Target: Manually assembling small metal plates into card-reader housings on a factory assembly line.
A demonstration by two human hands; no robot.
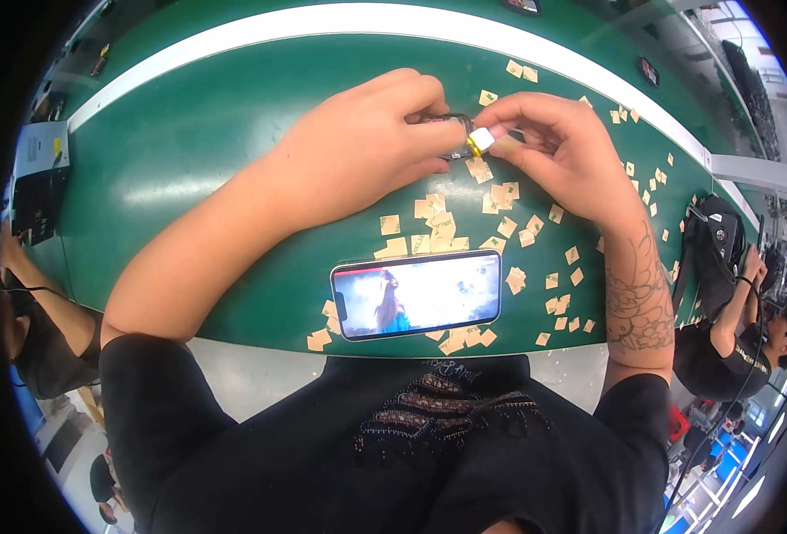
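My left hand [367, 133] is closed around a small dark device with a glossy casing [458, 123]; the fingers cover much of it. At the device's right end is a small white block with a yellow edge [480, 141], which looks like a little battery cell. The thumb and fingers of my right hand [558, 142] close in on that block from the right, the fingertips at its edge. Just below the hands, many small cream-coloured square paper pieces [442, 222] lie scattered and partly heaped on the green tabletop [189, 116].
Close to the near table edge, a phone [418, 296] lies on its side, playing a picture. More paper squares [558, 305] spread to the right. A white strip [367, 20] crosses the far side. A black bag [714, 245] and a person [736, 356] are at right; another person [46, 329] sits left.
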